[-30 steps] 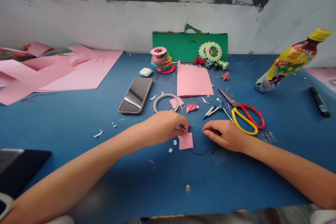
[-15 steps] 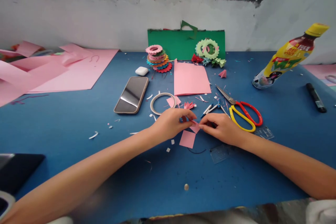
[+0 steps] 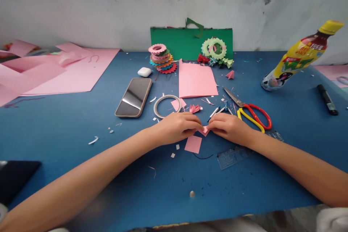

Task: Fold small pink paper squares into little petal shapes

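My left hand [image 3: 176, 127] and my right hand [image 3: 228, 127] meet over the blue table [image 3: 81, 134], both pinching a small folded pink paper piece [image 3: 203, 130] between their fingertips. Just below them a small pink paper square [image 3: 193, 144] lies flat. A folded pink fan shape [image 3: 195, 108] and a tape ring [image 3: 166, 106] sit just beyond my left hand. Red-and-yellow scissors [image 3: 251, 113] lie right of my right hand, with a clear plastic ruler [image 3: 233, 156] under my right wrist.
A phone [image 3: 133, 97] and a white earbud case [image 3: 144, 71] lie left of centre. A pink sheet [image 3: 196, 79], stacked paper rosettes [image 3: 161, 59], green card [image 3: 190, 43] and a paper wreath [image 3: 214, 48] stand behind. A yellow bottle [image 3: 299, 56] and black marker [image 3: 327, 99] are at right; large pink sheets [image 3: 54, 70] at left.
My right hand moved left to meet my left hand. My left hand lifted off the pink square and both now pinch a small folded pink piece together.
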Motion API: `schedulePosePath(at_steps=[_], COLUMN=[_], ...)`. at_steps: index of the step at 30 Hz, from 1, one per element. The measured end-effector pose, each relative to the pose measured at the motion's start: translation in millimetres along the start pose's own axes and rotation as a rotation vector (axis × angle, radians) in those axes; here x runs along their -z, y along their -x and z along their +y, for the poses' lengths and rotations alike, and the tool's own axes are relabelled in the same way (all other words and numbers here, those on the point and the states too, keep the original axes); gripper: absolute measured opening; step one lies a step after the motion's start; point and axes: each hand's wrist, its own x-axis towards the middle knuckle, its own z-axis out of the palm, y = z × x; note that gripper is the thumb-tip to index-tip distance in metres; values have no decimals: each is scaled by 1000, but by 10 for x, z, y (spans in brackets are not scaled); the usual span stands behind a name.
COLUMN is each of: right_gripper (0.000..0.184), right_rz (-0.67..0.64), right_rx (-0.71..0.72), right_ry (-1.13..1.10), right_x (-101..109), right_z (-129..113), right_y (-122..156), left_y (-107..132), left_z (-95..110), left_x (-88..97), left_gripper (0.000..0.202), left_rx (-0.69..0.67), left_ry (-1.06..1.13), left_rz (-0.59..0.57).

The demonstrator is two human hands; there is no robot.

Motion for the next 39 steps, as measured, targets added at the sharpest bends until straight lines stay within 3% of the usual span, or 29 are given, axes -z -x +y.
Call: schedulePosePath(at_steps=[8, 23, 31, 36, 39], right_gripper=[27, 26, 24, 20, 22], right_rz=[-29, -71, -81, -51, -13], right_rx=[130, 195, 186, 31, 17], right_ry=[163, 189, 168, -25, -17], right_x=[30, 58, 47, 51, 33], right_z=[-10, -19, -12, -17, -27], right_y=[-3, -12, 8, 13, 19], left_y=[29, 23, 27, 24, 24], left_z=[11, 33, 53, 107, 188], left_x=[33, 7, 20, 17, 31], left_gripper=[34, 28, 26, 27, 26], left_rx=[-116, -196, -189, -202, -199], left_ry=[-214, -303, -322, -425, -477], left_rz=[-112, -51, -55, -88, -115])
